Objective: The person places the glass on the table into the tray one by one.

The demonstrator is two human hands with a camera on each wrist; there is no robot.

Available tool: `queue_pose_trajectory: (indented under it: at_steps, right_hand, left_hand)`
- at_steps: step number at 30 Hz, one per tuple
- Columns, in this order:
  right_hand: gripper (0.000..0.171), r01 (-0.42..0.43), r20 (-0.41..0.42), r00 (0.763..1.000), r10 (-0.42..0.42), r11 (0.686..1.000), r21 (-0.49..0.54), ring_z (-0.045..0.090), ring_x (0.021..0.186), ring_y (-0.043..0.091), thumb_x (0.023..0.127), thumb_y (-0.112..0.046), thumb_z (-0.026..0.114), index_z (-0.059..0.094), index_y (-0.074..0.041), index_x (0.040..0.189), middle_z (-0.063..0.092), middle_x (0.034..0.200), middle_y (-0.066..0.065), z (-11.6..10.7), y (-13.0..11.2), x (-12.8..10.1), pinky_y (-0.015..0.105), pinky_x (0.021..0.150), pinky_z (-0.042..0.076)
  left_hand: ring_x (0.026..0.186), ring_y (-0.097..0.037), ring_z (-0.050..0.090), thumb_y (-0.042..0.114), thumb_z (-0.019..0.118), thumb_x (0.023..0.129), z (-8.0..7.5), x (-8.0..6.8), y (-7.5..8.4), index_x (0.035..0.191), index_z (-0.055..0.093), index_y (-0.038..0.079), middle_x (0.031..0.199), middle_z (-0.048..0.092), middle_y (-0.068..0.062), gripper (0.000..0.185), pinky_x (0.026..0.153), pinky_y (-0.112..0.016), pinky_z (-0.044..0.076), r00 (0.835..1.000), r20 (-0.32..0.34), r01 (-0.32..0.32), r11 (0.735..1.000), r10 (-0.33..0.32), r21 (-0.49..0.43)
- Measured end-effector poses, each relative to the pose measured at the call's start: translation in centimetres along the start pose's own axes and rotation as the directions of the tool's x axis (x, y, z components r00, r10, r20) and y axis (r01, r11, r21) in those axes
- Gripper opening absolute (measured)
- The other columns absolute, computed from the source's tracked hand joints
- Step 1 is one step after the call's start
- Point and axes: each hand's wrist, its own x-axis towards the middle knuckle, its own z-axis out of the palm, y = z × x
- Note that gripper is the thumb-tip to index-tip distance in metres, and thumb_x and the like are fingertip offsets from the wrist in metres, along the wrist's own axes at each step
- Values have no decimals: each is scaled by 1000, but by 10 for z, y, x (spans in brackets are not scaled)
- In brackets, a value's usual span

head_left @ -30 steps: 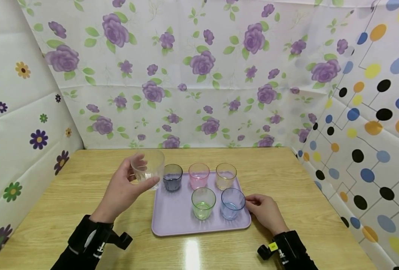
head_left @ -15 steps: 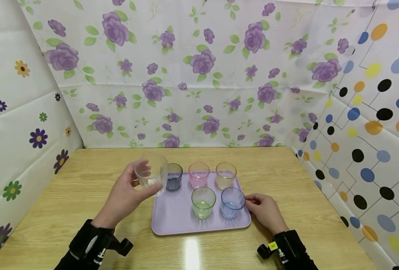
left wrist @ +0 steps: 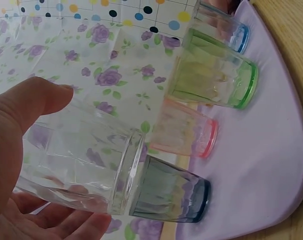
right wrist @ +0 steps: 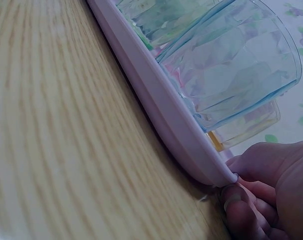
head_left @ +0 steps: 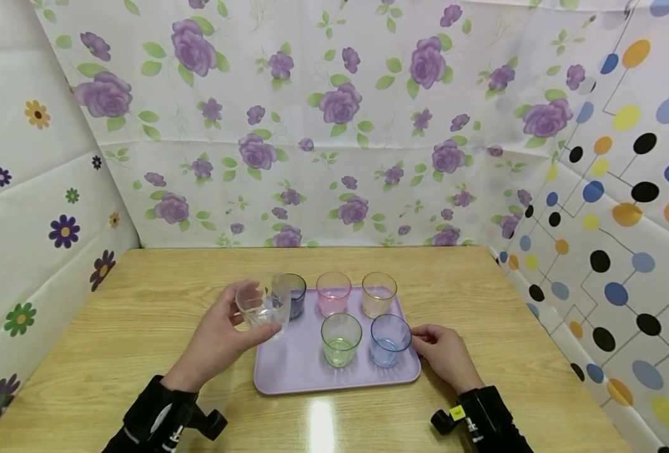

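My left hand (head_left: 221, 333) grips a clear glass (head_left: 265, 307) round its side, thumb in front and fingers behind. In the head view it overlaps the tray's left edge and part of the grey glass (head_left: 297, 296); the left wrist view shows its base above the tray surface. The lilac tray (head_left: 289, 377) also bears a pink glass (head_left: 334, 296) and a yellow glass (head_left: 379, 297) at the back, with a green glass (head_left: 341, 343) and a blue glass (head_left: 389, 343) in front. At the tray's right edge, my right hand (head_left: 447, 353) pinches the rim between thumb and fingers.
The tray lies on a light wooden table (head_left: 158, 283). Behind it hangs a cloth with purple roses (head_left: 340, 126), and patterned cloths close off both sides, dotted (head_left: 617, 251) on the right and flowered (head_left: 39, 189) on the left.
My left hand has moved right and down with the clear glass, from beside the tray to over its left edge. The right hand and the tray have stayed in place.
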Motion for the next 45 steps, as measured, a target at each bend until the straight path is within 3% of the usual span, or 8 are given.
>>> queue_pose_trajectory:
  at_steps: [13, 23, 32, 45]
  right_hand:
    - [19, 25, -13, 1000, -25, 1000, -10, 69, 86, 10, 100, -18, 77, 84, -7, 115, 79, 93, 1, 0, 2, 1, 19, 72, 57]
    - [19, 26, -15, 1000, -26, 1000, -5, 70, 86, 10, 100, -18, 77, 84, -7, 115, 79, 94, 1, 0, 1, 1, 19, 72, 57]
    - [19, 23, -16, 1000, -23, 1000, -15, 70, 86, 10, 101, -18, 77, 84, -8, 115, 79, 94, 1, 0, 2, 0, 19, 72, 57]
    - [19, 26, -19, 999, -26, 999, -28, 69, 85, 11, 101, -19, 77, 84, -8, 115, 79, 93, 0, 0, 2, 0, 20, 72, 56]
  left_hand:
    - [144, -42, 58, 35, 93, 90, 14, 0, -10, 158, 44, 10, 154, 57, -18, 87, 123, -62, 48, 999, 14, 47, 999, -47, 11]
    - [146, -41, 56, 28, 93, 89, 25, 1, -23, 156, 45, 9, 152, 56, -18, 85, 126, -63, 45, 999, 35, 43, 999, -42, -25]
    - [150, -42, 52, 30, 94, 88, 33, 1, -28, 156, 43, 7, 154, 54, -18, 88, 127, -64, 43, 995, 56, 82, 996, -79, -42]
    - [153, -44, 50, 29, 95, 87, 38, 1, -32, 153, 44, 6, 156, 52, -18, 87, 128, -68, 40, 996, 60, 75, 996, -72, -46]
